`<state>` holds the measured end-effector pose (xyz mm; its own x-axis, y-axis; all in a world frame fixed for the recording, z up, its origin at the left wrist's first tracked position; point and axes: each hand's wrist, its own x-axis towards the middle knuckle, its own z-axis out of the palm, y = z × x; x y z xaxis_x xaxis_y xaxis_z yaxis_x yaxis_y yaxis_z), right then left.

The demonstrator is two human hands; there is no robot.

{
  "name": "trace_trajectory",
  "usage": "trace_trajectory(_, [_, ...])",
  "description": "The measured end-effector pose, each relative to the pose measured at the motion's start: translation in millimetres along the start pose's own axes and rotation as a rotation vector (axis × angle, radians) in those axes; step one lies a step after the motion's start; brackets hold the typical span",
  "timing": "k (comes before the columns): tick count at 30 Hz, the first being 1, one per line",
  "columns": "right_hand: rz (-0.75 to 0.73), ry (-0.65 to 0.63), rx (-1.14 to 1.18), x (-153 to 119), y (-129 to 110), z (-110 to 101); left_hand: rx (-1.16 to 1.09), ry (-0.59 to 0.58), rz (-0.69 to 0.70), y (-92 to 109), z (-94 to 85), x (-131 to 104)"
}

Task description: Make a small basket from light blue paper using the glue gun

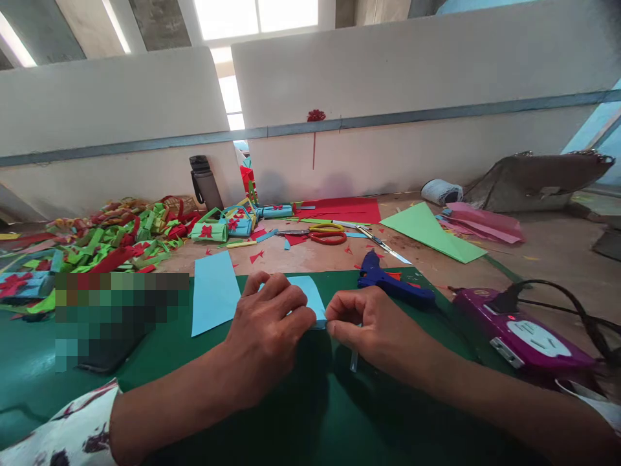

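While in the narrow grip of left hand (269,317) and right hand (371,321), one blue paper (310,291), one glue gun (394,283) nearby.

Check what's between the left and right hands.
A light-blue paper piece, seen in the head view; its near edge sits between the fingertips of the left hand and right hand.
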<state>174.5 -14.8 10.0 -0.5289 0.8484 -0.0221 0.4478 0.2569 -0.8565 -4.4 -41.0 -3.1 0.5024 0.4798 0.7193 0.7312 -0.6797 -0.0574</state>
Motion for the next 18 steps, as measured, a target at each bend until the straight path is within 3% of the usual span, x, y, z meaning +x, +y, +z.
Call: trace_trajectory(18, [-0.097, 0.047, -0.123, -1.6, 2.3, 2.7, -0.005, -0.005, -0.004, 2.1, -1.0, -0.7])
